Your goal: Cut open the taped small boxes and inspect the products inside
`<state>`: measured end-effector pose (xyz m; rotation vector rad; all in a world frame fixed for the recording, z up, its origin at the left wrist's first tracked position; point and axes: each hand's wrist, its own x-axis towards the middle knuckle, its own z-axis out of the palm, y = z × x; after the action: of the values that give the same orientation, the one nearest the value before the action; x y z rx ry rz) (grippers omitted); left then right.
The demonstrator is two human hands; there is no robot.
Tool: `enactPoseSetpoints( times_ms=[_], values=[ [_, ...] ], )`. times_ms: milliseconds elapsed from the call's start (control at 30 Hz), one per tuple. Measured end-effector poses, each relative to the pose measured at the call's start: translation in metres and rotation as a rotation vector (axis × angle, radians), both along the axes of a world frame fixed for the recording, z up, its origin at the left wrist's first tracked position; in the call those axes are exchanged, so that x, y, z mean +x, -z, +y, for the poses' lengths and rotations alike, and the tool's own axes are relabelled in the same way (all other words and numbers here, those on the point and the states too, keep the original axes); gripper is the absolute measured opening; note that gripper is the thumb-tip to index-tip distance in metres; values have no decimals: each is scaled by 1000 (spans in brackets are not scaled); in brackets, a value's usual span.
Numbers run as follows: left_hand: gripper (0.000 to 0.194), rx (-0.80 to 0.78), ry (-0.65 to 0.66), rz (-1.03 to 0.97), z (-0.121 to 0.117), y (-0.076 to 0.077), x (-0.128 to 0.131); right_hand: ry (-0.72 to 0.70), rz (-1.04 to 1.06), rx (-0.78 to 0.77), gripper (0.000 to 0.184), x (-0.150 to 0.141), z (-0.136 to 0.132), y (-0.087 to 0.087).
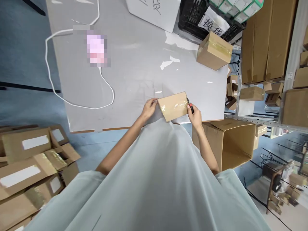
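A small brown cardboard box [173, 107] with clear tape across it lies tilted at the front edge of the grey table, close to my body. My left hand [149, 108] is at the box's left end, fingertips at its upper left corner. In my right hand [195, 116] is a utility knife [191, 106] with a black and red handle. Its tip points up at the right end of the box, and the fingers are closed round the handle. Whether the blade touches the cardboard is too small to tell.
Another taped carton [214, 51] stands at the table's right, below a black crate [192, 16] with a paper label. A white cable [79, 106] loops around a blurred device [96, 48]. Flattened cartons [26, 144] pile up at left; an open carton [238, 144] stands at right.
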<state>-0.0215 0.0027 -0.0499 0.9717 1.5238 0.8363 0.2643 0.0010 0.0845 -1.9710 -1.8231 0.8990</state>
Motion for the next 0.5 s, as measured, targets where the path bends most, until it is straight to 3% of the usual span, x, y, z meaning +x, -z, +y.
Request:
enactPoseSetpoints(
  times_ms=[133, 267, 400, 500],
  values=[
    [45, 71, -4, -49, -3, -34, -18, 56, -174, 44, 56, -7, -14, -9],
    [37, 113, 23, 27, -1, -69, -19, 50, -363, -38, 58, -23, -25, -42],
    [30, 85, 34, 37, 8, -79, -16, -119, -263, -250, 59, -58, -35, -76],
    [29, 74, 60, 17, 14, -77, -19, -228, -244, -320, 59, -86, -36, -86]
  ],
)
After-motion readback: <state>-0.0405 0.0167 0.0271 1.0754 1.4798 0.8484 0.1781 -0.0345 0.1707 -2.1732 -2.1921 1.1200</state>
